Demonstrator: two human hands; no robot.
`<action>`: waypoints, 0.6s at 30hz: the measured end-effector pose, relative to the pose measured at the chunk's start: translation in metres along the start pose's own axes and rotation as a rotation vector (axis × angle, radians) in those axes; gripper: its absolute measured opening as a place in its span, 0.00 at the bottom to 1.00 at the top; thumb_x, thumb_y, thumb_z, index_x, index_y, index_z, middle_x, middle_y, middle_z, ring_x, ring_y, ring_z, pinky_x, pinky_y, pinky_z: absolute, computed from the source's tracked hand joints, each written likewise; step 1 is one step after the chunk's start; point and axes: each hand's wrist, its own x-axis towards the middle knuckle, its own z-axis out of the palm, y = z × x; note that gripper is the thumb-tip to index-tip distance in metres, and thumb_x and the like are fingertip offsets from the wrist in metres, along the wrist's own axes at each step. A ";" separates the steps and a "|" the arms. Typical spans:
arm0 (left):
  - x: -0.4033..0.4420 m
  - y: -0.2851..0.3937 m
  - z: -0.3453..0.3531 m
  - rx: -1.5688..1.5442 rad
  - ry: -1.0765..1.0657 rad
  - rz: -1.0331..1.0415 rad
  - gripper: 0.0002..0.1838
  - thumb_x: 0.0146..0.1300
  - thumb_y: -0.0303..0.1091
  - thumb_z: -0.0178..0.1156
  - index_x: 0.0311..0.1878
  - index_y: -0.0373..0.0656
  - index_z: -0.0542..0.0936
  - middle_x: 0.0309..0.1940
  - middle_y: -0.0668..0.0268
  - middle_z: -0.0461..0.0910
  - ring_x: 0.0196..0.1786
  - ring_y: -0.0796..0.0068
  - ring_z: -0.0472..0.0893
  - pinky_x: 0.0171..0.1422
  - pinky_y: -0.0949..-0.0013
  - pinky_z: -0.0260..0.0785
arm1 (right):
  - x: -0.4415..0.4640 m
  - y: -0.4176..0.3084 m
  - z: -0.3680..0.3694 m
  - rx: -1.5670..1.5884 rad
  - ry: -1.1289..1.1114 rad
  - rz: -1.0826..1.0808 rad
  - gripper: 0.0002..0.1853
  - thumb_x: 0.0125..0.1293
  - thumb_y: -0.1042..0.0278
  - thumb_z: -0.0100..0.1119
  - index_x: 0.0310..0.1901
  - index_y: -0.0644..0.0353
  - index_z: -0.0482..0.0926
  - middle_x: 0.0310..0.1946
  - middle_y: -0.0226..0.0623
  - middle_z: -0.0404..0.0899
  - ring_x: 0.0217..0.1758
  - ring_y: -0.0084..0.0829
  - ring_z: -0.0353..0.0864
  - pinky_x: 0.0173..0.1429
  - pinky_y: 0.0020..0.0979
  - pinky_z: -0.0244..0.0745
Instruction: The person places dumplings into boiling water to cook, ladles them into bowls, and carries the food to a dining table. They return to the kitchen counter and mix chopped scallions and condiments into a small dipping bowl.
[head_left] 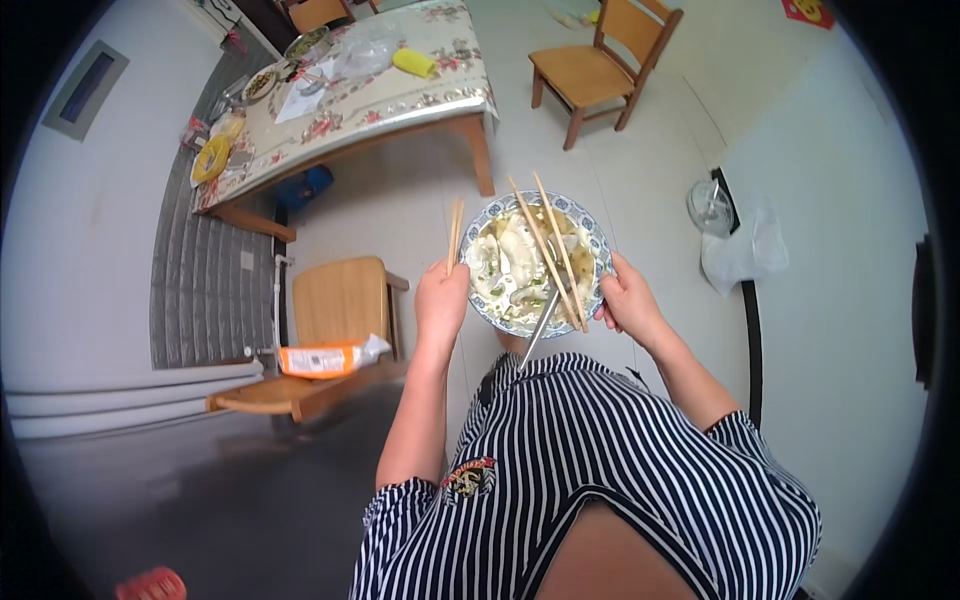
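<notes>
A blue-and-white patterned bowl (592,224) is held level in front of my body, with dumplings (517,250) in broth and bits of green on top. My left hand (441,300) grips its left side and also clasps a pair of wooden chopsticks (455,235) pointing upward. On the right, my right hand (629,296) is closed on the rim, fingers partly hidden beneath. Another pair of chopsticks (544,253) rests across the top of the bowl. A metal spoon (540,328) stands in the broth, its handle leaning over the near rim toward me.
Ahead on the left is a table with a floral cloth (400,110), carrying dishes and plastic bags. A wooden chair (585,75) stands beyond. Another chair (340,290) at left holds an orange-and-white package (320,360). A dark surface (230,480) lies near left; a white bag (745,250) is at right.
</notes>
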 end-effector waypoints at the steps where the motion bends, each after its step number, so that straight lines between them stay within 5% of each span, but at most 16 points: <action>1: 0.019 0.009 -0.002 0.040 -0.014 -0.010 0.18 0.59 0.39 0.49 0.37 0.31 0.79 0.37 0.46 0.79 0.42 0.53 0.79 0.50 0.59 0.68 | 0.018 -0.009 0.001 -0.003 -0.001 -0.002 0.19 0.70 0.70 0.36 0.58 0.61 0.70 0.17 0.31 0.74 0.10 0.17 0.65 0.14 0.22 0.60; 11: 0.240 0.076 0.003 0.172 -0.034 -0.018 0.18 0.59 0.40 0.48 0.39 0.33 0.80 0.36 0.47 0.80 0.40 0.54 0.79 0.48 0.58 0.68 | 0.225 -0.099 -0.008 -0.022 0.011 -0.097 0.20 0.69 0.69 0.37 0.59 0.61 0.70 0.17 0.31 0.74 0.10 0.17 0.65 0.14 0.22 0.59; 18: 0.354 0.109 0.010 0.045 0.019 -0.049 0.18 0.60 0.38 0.48 0.43 0.35 0.80 0.29 0.54 0.78 0.34 0.64 0.77 0.44 0.63 0.69 | 0.361 -0.158 -0.015 -0.071 -0.028 -0.152 0.18 0.70 0.67 0.37 0.57 0.59 0.71 0.17 0.31 0.73 0.11 0.17 0.65 0.13 0.23 0.60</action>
